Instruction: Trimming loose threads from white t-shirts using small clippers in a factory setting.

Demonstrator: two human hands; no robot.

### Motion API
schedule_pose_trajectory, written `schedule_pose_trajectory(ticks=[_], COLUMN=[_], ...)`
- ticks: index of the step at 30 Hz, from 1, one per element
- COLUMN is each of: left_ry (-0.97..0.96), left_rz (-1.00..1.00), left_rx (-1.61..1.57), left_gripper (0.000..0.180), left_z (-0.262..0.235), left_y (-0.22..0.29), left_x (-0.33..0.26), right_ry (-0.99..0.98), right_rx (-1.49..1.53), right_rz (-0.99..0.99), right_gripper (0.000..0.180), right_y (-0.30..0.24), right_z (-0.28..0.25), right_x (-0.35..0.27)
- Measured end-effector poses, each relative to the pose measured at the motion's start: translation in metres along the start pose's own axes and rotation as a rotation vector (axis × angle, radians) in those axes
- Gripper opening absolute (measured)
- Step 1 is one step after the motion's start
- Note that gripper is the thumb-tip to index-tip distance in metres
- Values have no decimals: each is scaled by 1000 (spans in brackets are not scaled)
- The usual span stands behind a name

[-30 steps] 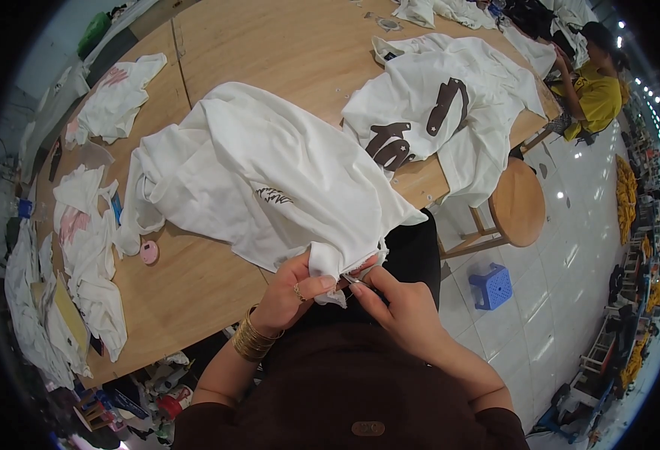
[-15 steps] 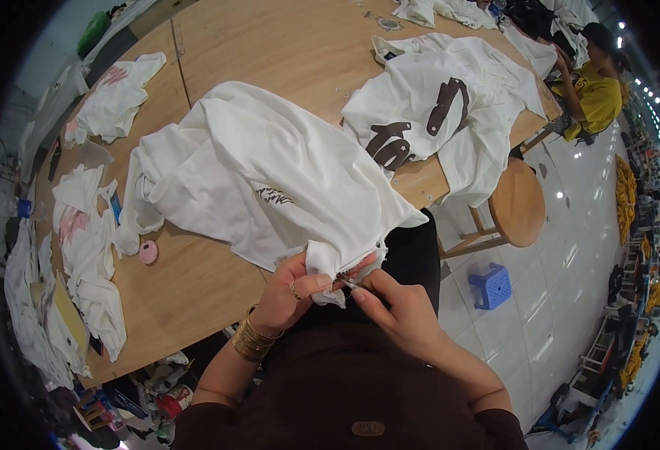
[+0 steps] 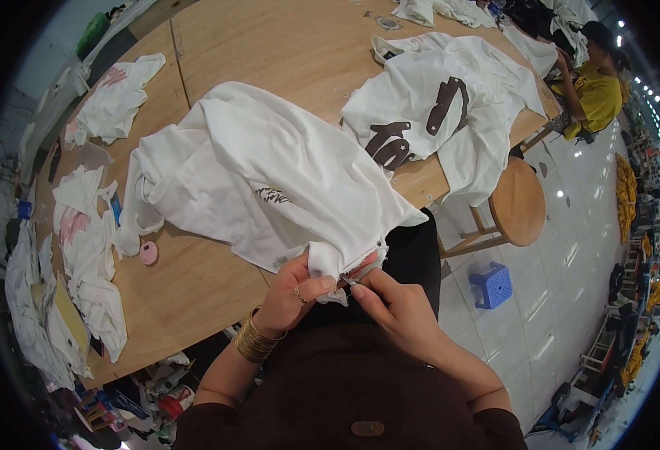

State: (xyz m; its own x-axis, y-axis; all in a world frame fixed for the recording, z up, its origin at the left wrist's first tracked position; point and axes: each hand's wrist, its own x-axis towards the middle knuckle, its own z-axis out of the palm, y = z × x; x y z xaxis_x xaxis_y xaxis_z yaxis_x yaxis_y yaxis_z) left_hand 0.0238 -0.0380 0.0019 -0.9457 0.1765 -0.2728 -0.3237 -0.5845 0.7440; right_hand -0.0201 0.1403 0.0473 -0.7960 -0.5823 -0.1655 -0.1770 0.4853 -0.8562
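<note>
A white garment with a small dark print spreads from the wooden table over its near edge to my lap. My left hand, with a ring and several gold bangles at the wrist, pinches its frayed edge between thumb and fingers. Close against it, my right hand is closed round a small, thin metal tool. The tool's tip meets the frayed edge; its exact kind is too small to make out. The cloth partly covers my left fingertips.
A white garment with a large dark print lies at the right of the table. White cloth pieces and a pink round object are at left. A wooden stool, a blue stool and a person in yellow are right.
My left hand and the pinched edge have shifted very slightly to the right. The right hand keeps its place with the metal tool.
</note>
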Motion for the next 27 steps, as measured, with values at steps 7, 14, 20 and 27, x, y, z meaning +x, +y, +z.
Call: schedule_pose_trajectory(ticks=[7, 14, 20, 27], left_ry=[34, -41, -27, -69], left_rz=[-10, -10, -37, -46], left_rx=[168, -28, -163, -178], left_gripper=[43, 34, 37, 38], left_z=[-3, -1, 2, -7], left_y=[-2, 2, 4, 0], left_x=[0, 1, 0, 0], right_ry=[29, 21, -1, -20], right_rx=[-100, -39, -9, 10], right_rz=[-27, 19, 18, 28], right_gripper=[23, 23, 22, 23], right_y=[3, 0, 0, -1], right_z=[1, -1, -1, -1], right_x=[1, 0, -1, 1])
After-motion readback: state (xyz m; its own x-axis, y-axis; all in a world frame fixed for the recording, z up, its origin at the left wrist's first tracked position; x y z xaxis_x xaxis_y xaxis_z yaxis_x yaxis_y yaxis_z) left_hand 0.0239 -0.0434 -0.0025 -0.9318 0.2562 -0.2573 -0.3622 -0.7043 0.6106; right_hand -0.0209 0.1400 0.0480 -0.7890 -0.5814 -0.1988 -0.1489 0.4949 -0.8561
